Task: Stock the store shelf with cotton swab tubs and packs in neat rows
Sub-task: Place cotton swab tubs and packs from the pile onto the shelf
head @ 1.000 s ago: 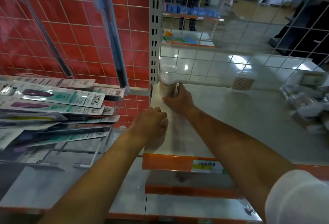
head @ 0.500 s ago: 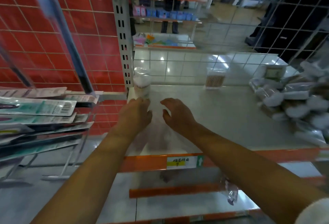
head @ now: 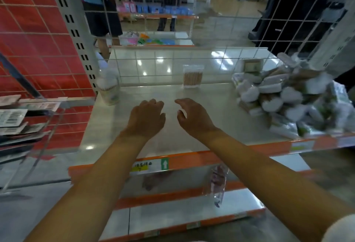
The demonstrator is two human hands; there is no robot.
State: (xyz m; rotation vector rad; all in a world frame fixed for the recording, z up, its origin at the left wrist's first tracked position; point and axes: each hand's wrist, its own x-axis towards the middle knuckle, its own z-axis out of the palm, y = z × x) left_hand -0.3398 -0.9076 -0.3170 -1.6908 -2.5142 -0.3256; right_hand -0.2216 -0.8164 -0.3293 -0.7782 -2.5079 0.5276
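A round cotton swab tub [head: 109, 88] stands upright at the back left corner of the white shelf [head: 211, 111]. A clear pack of wooden swabs [head: 192, 76] stands against the wire back grid. A loose heap of swab packs [head: 292, 95] lies at the shelf's right end. My left hand [head: 147, 117] and my right hand [head: 192, 116] hover side by side over the shelf's middle, fingers loosely curled, holding nothing.
The shelf front has an orange price rail [head: 192, 162] with a yellow label. A lower shelf [head: 182, 211] carries a hanging clear pack [head: 218, 186]. Carded goods [head: 13, 118] hang on the red grid at left. A person [head: 98, 7] stands beyond the wire grid.
My right hand let go of the tub at the back left and drew back. Both hands moved rightward to the shelf's middle; the view swung right, showing more of the heap.
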